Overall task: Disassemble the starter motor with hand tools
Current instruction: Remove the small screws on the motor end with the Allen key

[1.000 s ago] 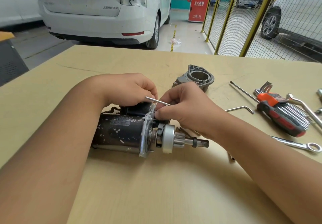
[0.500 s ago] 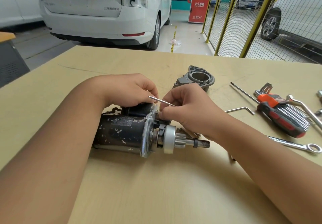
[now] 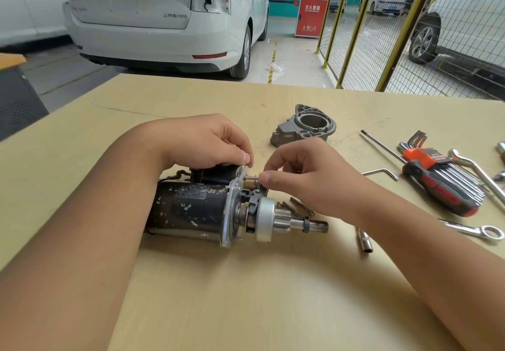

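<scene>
The starter motor lies on its side on the table, its pinion and shaft pointing right. Its black solenoid sits on the far side, mostly hidden under my left hand, whose curled fingers grip the solenoid and the top of the silver end plate. My right hand pinches the end of a short metal plunger that sticks out of the solenoid just above the grey shift fork. What lies inside the right palm is hidden.
The removed drive-end housing stands behind the hands. To the right lie a hex key set, an L-shaped key, a long rod, wrenches, a small socket and loose bolts. The table's far edge faces parked cars.
The thin metal rod that stuck out between my hands is out of sight. My right hand has drawn slightly right from the end plate, baring the short plunger.
</scene>
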Available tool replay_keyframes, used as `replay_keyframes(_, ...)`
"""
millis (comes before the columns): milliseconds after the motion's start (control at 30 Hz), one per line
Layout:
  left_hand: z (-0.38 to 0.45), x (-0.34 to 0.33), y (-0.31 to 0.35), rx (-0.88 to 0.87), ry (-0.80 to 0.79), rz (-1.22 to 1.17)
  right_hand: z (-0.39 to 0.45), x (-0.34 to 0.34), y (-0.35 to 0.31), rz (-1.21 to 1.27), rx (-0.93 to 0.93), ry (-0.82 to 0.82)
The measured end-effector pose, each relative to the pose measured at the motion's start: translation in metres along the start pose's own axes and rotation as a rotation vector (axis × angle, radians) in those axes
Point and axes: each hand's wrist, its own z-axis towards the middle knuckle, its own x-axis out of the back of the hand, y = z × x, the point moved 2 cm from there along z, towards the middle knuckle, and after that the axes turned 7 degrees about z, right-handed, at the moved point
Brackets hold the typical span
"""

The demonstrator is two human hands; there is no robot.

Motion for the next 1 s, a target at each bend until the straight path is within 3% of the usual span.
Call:
replay_keyframes(433, -0.003, 0.001, 0.007, -0.149, -0.029, -0.040, -0.001, -0.001, -0.002, 0.071, -0.011, 0.018)
replay_keyframes(1000, -0.006, -0.004, 0.021, -0.124, -0.055, 0.018, -0.002, -0.002, -0.004, 0.071, -0.049, 0.063)
